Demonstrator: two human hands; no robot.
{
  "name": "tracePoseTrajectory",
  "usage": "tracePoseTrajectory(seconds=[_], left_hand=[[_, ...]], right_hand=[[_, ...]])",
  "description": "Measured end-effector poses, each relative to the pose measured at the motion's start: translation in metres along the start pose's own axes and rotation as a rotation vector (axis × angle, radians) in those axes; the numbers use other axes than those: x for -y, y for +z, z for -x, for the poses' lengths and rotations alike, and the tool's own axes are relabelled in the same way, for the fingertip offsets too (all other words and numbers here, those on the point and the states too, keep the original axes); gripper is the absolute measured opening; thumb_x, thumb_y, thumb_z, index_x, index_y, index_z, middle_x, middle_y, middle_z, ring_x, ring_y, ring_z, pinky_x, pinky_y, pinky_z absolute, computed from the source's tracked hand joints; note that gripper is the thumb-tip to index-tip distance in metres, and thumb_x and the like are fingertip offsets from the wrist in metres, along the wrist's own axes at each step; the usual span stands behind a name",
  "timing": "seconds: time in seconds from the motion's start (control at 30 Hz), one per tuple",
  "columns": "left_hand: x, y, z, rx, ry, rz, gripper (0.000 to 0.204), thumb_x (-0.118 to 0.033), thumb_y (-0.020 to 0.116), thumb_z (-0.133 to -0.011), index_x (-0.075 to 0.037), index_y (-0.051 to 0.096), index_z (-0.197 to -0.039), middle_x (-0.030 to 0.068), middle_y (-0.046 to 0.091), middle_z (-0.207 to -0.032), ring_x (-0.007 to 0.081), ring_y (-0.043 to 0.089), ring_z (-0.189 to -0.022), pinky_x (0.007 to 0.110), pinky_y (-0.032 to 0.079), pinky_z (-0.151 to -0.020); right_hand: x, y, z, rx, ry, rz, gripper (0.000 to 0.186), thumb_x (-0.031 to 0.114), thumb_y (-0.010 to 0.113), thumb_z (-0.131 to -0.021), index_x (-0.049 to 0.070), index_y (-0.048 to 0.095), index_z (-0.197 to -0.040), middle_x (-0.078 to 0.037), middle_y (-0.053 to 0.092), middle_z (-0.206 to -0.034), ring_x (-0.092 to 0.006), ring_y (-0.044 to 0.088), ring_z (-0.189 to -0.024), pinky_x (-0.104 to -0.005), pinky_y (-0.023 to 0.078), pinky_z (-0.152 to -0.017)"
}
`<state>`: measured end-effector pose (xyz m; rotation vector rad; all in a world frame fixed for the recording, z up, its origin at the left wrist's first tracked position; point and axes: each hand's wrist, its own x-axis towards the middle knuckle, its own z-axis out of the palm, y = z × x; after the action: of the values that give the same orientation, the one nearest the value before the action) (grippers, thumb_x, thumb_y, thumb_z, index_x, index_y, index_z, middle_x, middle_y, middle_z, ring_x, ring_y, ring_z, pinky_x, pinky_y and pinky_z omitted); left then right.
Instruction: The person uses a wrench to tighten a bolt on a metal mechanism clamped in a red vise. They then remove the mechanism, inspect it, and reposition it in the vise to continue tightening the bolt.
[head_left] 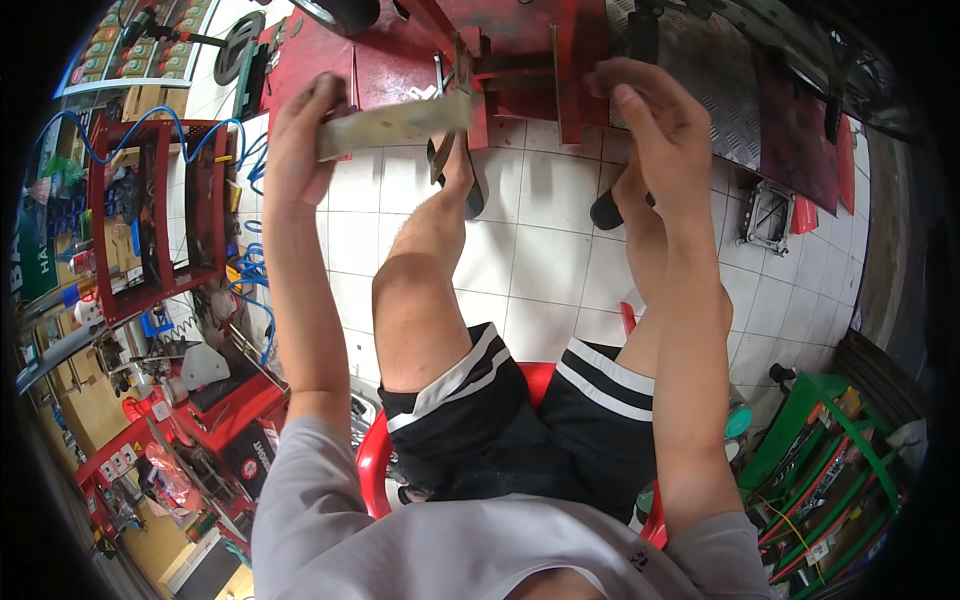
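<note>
My left hand [305, 140] is closed around one end of a pale yellowish flat strip [400, 125]. The strip looks slightly translucent, like wide tape or a plastic band, but I cannot tell its exact material. It reaches rightward, its far end in front of a red metal frame [567, 80]. My right hand [665, 125] is raised to the right of that frame, apart from the strip. Its fingers are loosely bent and apart, with nothing visible in them; the fingertips are slightly blurred.
A red work platform [395, 60] with tools and a wheel lies ahead. A red shelf cart [160, 210] and blue coiled hose [250, 270] are left; a green rack [830, 470] is at lower right. I sit on a red chair [372, 465] over white tiles [540, 260].
</note>
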<state>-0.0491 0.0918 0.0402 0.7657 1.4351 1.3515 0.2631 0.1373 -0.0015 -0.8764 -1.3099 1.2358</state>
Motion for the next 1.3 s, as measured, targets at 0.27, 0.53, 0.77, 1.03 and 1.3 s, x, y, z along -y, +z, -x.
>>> tracePoseTrajectory(seconds=[0.27,0.53,0.77,1.03,1.3], left_hand=[[0.22,-0.14,-0.141,-0.573,-0.01,-0.113,0.033,-0.029,0.061,-0.095,0.004,0.067,-0.094,0.0107,0.069,-0.087,0.0244,0.067,-0.079,0.033,0.054,-0.071],[0.311,-0.099,-0.241,-0.605,-0.072,-0.023,0.033,-0.027,0.063,-0.093,0.004,0.069,-0.102,0.0149,0.071,-0.095,0.0241,0.069,-0.083,0.036,0.054,-0.073],[0.28,-0.096,-0.238,-0.347,-0.165,0.118,0.029,-0.012,0.063,-0.093,0.005,0.058,-0.116,0.0125,0.065,-0.096,0.0235,0.066,-0.08,0.034,0.055,-0.068],[0.3,-0.117,-0.235,-0.529,-0.248,-0.583,0.037,-0.033,0.069,-0.087,-0.01,0.067,-0.116,0.0103,0.069,-0.102,0.0284,0.064,-0.098,0.043,0.051,-0.084],[0.154,-0.08,-0.193,-0.362,-0.39,-0.188,0.041,-0.026,0.062,-0.09,-0.009,0.055,-0.126,0.0074,0.057,-0.121,0.0237,0.055,-0.11,0.043,0.043,-0.091]], right_hand=[[-0.017,-0.012,-0.009,-0.033,0.351,0.196,0.019,0.01,0.06,-0.088,-0.002,0.07,-0.1,-0.01,0.071,-0.086,-0.0143,0.066,-0.078,-0.0266,0.052,-0.07],[-0.037,-0.033,-0.007,0.068,0.38,0.665,0.022,0.017,0.061,-0.087,0.003,0.071,-0.101,-0.011,0.072,-0.083,-0.0178,0.068,-0.078,-0.0293,0.052,-0.073],[-0.034,-0.019,-0.012,0.127,0.356,0.714,0.024,0.022,0.063,-0.083,0.007,0.073,-0.098,-0.013,0.072,-0.084,-0.0256,0.069,-0.077,-0.0345,0.053,-0.074],[-0.031,-0.014,-0.002,0.216,0.425,0.782,0.024,0.023,0.062,-0.083,0.008,0.072,-0.099,-0.012,0.072,-0.085,-0.0277,0.069,-0.082,-0.036,0.052,-0.078],[-0.055,-0.027,-0.054,0.346,0.376,0.771,0.026,0.027,0.062,-0.083,0.011,0.073,-0.1,-0.007,0.073,-0.084,-0.0246,0.07,-0.085,-0.0348,0.053,-0.079]])
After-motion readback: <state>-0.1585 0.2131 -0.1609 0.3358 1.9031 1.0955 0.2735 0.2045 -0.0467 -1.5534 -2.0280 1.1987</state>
